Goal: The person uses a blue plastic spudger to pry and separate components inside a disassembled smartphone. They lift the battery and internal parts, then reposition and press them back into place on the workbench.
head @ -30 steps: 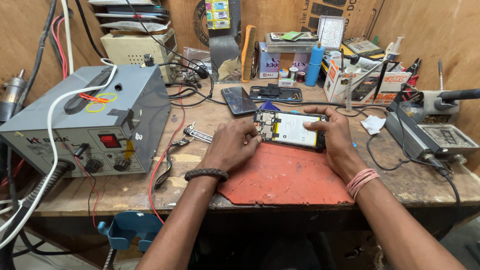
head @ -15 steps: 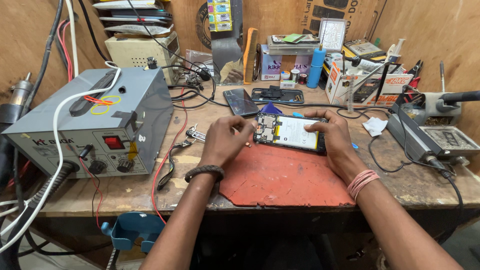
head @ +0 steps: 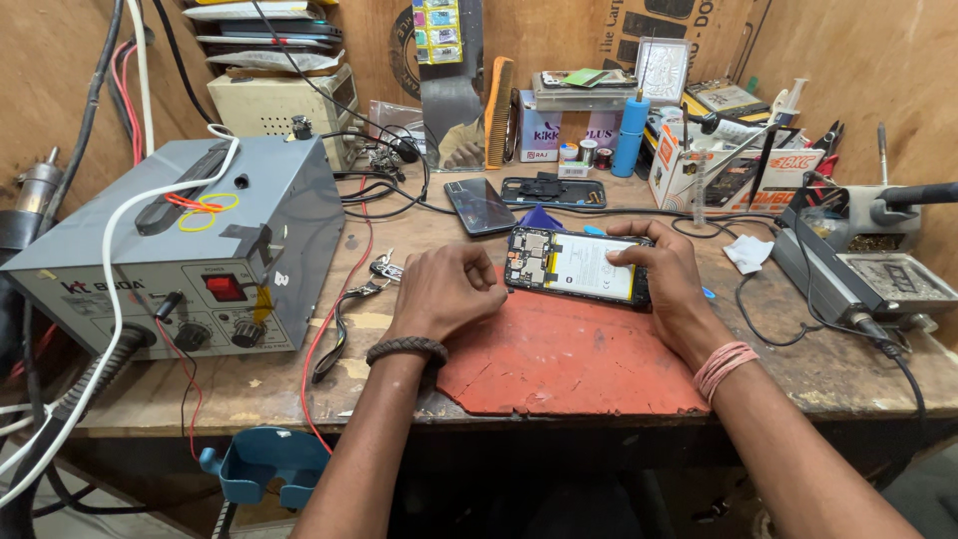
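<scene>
An opened phone (head: 574,265) with its back cover off lies on the far edge of a red mat (head: 569,354), showing a white battery and a circuit board. My right hand (head: 667,284) holds the phone's right end, thumb on the battery. My left hand (head: 446,291) rests curled on the mat just left of the phone, fingertips at its left edge; whether it pinches a small tool is unclear. A braided band circles my left wrist, pink bands my right.
A grey rework station (head: 190,250) with hoses and red wires fills the left. Another phone (head: 479,205) and a phone frame (head: 554,191) lie behind. Keys (head: 384,268) sit left of my hand. A soldering station (head: 863,269), boxes and bottles crowd the right and back.
My left hand has shifted slightly along the phone's left edge. My right hand keeps its hold on the phone. The view has drifted a little.
</scene>
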